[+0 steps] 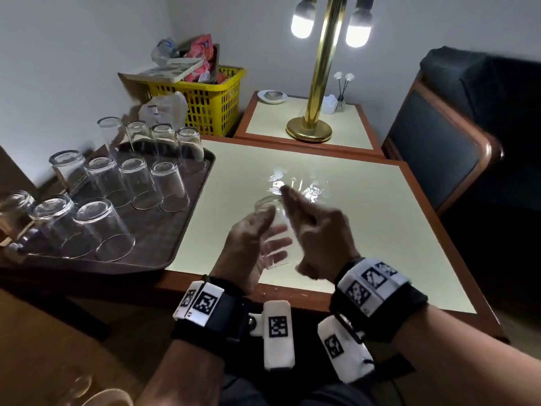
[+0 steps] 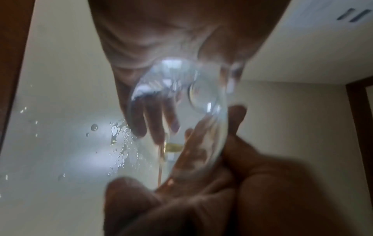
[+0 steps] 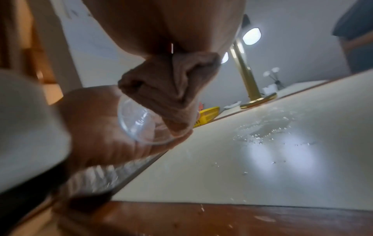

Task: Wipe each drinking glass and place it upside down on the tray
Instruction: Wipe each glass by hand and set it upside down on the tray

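Wet table (image 1: 336, 230) up front, left hand (image 1: 251, 247) wrapped round the glass (image 1: 272, 227) (base pointing away), right hand's (image 1: 319, 232) straight fingers against its side, tray (image 1: 164, 238) off left.

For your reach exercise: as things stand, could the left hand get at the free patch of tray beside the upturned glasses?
Probably yes, though not empty-handed: the left hand holds a glass, but the tray lies just to its left with nothing between.
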### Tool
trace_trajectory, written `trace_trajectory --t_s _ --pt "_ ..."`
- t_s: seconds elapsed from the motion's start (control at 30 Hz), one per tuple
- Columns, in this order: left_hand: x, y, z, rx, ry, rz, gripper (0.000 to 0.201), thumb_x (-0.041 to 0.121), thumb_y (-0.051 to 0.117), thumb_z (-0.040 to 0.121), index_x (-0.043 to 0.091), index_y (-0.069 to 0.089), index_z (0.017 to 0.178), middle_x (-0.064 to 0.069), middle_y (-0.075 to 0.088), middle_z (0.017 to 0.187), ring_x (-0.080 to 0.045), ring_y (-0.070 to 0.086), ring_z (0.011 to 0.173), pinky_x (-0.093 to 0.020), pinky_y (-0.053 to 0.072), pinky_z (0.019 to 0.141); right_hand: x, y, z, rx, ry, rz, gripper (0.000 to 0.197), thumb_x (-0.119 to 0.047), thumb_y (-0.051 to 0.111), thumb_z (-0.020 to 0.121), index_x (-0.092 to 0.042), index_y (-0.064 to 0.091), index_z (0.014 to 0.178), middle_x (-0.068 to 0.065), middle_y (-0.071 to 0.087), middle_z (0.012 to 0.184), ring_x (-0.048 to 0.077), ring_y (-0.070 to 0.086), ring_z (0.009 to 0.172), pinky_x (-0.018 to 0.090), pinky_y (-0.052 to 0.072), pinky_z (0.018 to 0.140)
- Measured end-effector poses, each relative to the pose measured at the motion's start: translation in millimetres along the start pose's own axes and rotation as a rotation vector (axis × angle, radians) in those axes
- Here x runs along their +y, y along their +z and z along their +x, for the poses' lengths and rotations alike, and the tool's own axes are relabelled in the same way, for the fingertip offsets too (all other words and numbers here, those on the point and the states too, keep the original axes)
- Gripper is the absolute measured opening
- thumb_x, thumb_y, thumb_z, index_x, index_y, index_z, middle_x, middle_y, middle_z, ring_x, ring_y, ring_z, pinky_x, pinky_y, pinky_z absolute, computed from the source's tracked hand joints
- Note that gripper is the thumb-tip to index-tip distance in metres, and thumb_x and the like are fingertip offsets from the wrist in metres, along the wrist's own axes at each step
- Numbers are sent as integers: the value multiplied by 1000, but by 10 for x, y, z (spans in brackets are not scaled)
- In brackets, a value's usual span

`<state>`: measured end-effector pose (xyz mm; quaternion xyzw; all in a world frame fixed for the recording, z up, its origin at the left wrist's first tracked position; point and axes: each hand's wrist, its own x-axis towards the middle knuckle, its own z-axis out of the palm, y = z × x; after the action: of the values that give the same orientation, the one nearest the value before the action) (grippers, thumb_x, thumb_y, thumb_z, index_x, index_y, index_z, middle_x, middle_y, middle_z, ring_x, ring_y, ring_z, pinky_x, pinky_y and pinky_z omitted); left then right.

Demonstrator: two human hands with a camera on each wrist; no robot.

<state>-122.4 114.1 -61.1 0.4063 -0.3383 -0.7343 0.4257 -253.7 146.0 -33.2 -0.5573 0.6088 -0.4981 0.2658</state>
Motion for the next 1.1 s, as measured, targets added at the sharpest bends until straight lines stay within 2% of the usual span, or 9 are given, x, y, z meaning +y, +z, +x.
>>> trace_trajectory --t_s 0.07,0.17,0.33,0.5,0.67,0.8,0.93,1.03,1.1 --pt "-7 14 -24 19 58 18 58 56 75 79 20 63 122 -12 70 119 -27 68 98 -40 52 81 -28 -54 12 -7 22 37 33 -36 59 102 -35 64 135 -14 75 110 -4 58 45 12 46 43" --pt "22 -4 -12 190 70 -89 92 86 56 71 19 58 135 -10 65 125 -30 64 109 -41 48 80 -58 45 -184 -148 10 36 32 -31 60 102 -33 66 134 -23 67 97 2 55 36 17 42 36" --pt "65 -10 -84 -11 11 18 50 48 67 75 19 61 115 -22 63 133 -29 66 106 -47 51 90 -8 -48 -35 -22 94 68 32 -35 58 103 -37 64 135 -13 74 108 6 62 41 16 44 37" --pt "12 7 -17 185 -41 -117 76 80 42 86 16 54 126 -10 59 119 -31 60 103 -40 48 78 11 110 -139 -93 -62 -54 31 -27 64 100 -28 68 131 -16 66 128 -22 58 74 13 56 71" --pt "46 52 -52 44 24 23 64 61 62 79 20 59 128 -13 67 122 -36 65 111 -46 53 89 -50 -43 3 -27 60 33 28 -34 61 101 -36 69 128 -11 74 114 6 71 60 27 60 53" --pt "56 -31 -20 140 -17 -58 59 72 38 94 19 53 116 -11 63 109 -34 64 101 -43 51 83 -62 55 -125 -133 -56 -56 31 -26 61 102 -29 66 133 -32 62 114 -17 61 62 5 51 57" --pt "43 -56 -63 9 21 50 57 56 75 80 19 58 121 -14 68 120 -31 68 103 -42 54 83 -54 19 28 13 40 23 28 -38 58 101 -34 70 127 -7 79 97 6 58 43 15 46 40" --pt "44 -85 -55 202 70 -42 67 76 58 82 18 59 115 -8 63 116 -31 62 104 -46 49 92 -59 157 -120 -101 -78 -54 31 -30 61 102 -31 67 132 -13 70 122 -3 69 65 20 58 56" --pt "28 -135 -31 146 -21 -38 63 70 42 95 16 51 127 -13 61 118 -35 62 107 -49 48 96 1 203 -103 -98 -75 -66 32 -32 62 101 -31 66 132 -11 67 127 -14 65 70 11 56 61"
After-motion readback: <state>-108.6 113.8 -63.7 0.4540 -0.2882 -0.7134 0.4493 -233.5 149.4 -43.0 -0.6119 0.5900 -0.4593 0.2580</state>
